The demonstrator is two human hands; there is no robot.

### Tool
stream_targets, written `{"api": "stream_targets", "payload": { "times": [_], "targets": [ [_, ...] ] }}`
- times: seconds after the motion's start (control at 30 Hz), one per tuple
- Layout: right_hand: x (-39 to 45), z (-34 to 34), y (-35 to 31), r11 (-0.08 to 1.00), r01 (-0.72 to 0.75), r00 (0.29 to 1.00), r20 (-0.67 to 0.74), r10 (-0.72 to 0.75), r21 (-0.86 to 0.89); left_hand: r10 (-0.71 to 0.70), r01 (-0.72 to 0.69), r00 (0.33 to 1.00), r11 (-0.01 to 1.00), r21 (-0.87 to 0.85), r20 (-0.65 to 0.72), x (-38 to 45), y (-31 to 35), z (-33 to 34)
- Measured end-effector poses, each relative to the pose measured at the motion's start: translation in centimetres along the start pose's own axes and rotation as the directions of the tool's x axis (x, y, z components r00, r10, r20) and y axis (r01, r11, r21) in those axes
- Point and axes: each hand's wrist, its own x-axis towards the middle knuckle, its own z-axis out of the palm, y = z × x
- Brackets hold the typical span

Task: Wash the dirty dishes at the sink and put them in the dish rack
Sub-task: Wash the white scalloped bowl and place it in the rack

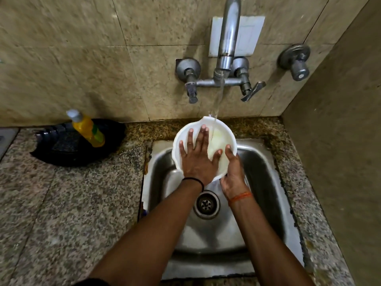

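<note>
Ideally, with the white bowl (221,139) tilted above the sink (266,162) under the tap's stream (219,96), the right hand (232,174) clasps its rim steadily while the left hand (196,157), spread flat inside, rubs off what seems a yellowish film.

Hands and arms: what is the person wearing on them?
The left hand has a thin black band round its wrist. The right hand has an orange thread band round its wrist. Both forearms are bare, with no gloves.
</note>
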Motion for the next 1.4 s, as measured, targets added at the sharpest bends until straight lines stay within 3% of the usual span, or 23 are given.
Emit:
{"api": "stream_targets", "payload": {
  "times": [0.07, 0.1, 0.2, 0.3, 0.4, 0.43, 0.5, 0.6, 0.67, 0.7, 0.77, 0.83, 0.87, 1.0, 1.1, 1.17, 1.27, 1.4],
  "targets": [
    [-0.3, 0.0, 0.6, 0.997, -0.020, 1.000, -0.014, 0.021, 0.075, -0.112, 0.120, 0.989, 0.989, -0.088, 0.091, -0.1, 1.7, -0.1],
    [-0.4, 0.0, 0.8, 0.994, -0.026, 0.999, -0.028, 0.029, 0.104, -0.097, 0.110, 0.986, 0.989, -0.095, 0.135, -0.1, 2.1, -0.3],
    [0.0, 0.0, -0.3, 0.983, -0.029, 0.999, -0.028, 0.035, 0.181, 0.204, -0.203, 0.949, 0.979, -0.026, 0.239, -0.3, 2.2, -1.7],
    [0.0, 0.0, -1.9, 0.969, -0.038, 0.999, 0.039, 0.029, 0.243, 0.497, -0.528, 0.812, 0.849, 0.022, 0.305, -0.1, 0.9, -3.0],
    [-0.7, 0.1, -2.3, 0.965, -0.061, 0.994, 0.105, 0.035, 0.255, 0.642, -0.727, 0.672, 0.667, 0.164, 0.369, 2.3, -0.9, -5.1],
    [-0.7, 0.2, -2.3, 0.969, -0.056, 0.995, 0.094, 0.035, 0.242, 0.636, -0.726, 0.682, 0.646, 0.235, 0.361, 3.0, -1.4, -5.8],
    [-0.1, 0.6, -2.2, 0.978, -0.018, 0.999, 0.034, 0.011, 0.208, 0.521, -0.595, 0.802, 0.739, 0.318, 0.291, 3.1, -1.7, -6.2],
    [0.5, 1.7, -2.1, 0.991, -0.009, 0.998, -0.061, 0.018, 0.133, 0.232, -0.259, 0.962, 0.942, 0.212, 0.145, 1.5, -0.5, -4.9],
    [0.4, 2.1, -2.0, 0.997, -0.011, 0.995, -0.100, 0.018, 0.071, 0.087, -0.099, 0.991, 0.988, 0.116, 0.102, 0.7, 0.2, -4.2],
    [0.4, 2.0, -1.7, 0.999, -0.010, 0.990, -0.137, 0.016, 0.049, 0.088, -0.098, 0.989, 0.992, 0.085, 0.118, 0.2, -0.1, -4.1],
    [0.6, 1.3, -1.8, 0.999, -0.012, 0.981, -0.191, 0.018, 0.034, 0.288, -0.301, 0.943, 0.951, 0.063, 0.166, -1.0, -1.0, -3.9],
    [1.0, 0.5, -1.9, 0.998, -0.044, 0.975, -0.218, 0.050, 0.034, 0.519, -0.534, 0.827, 0.846, 0.010, 0.213, -2.2, -2.4, -4.4],
    [1.0, 0.2, -2.0, 0.998, -0.061, 0.974, -0.219, 0.064, 0.019, 0.564, -0.583, 0.788, 0.812, 0.005, 0.247, -2.6, -3.0, -4.6],
    [0.6, 0.5, -2.3, 0.996, -0.089, 0.971, -0.223, 0.081, -0.029, 0.571, -0.673, 0.731, 0.691, 0.262, 0.373, -1.5, -3.6, -5.5],
    [0.0, 1.1, -2.6, 0.994, -0.095, 0.985, -0.150, 0.087, -0.050, 0.445, -0.581, 0.808, 0.712, 0.394, 0.386, -0.3, -2.0, -6.7],
    [-0.2, 1.3, -3.0, 0.994, -0.095, 0.988, -0.126, 0.087, -0.061, 0.421, -0.579, 0.806, 0.710, 0.402, 0.416, 0.6, -1.0, -7.4],
    [0.1, 1.3, -3.7, 0.994, -0.080, 0.991, -0.114, 0.071, -0.078, 0.506, -0.680, 0.720, 0.651, 0.339, 0.474, 1.1, -0.3, -8.4],
    [-0.1, 0.9, -4.1, 0.994, -0.078, 0.989, -0.128, 0.068, -0.072, 0.661, -0.728, 0.683, 0.651, 0.214, 0.311, 0.3, -0.3, -8.1]
  ]
}}
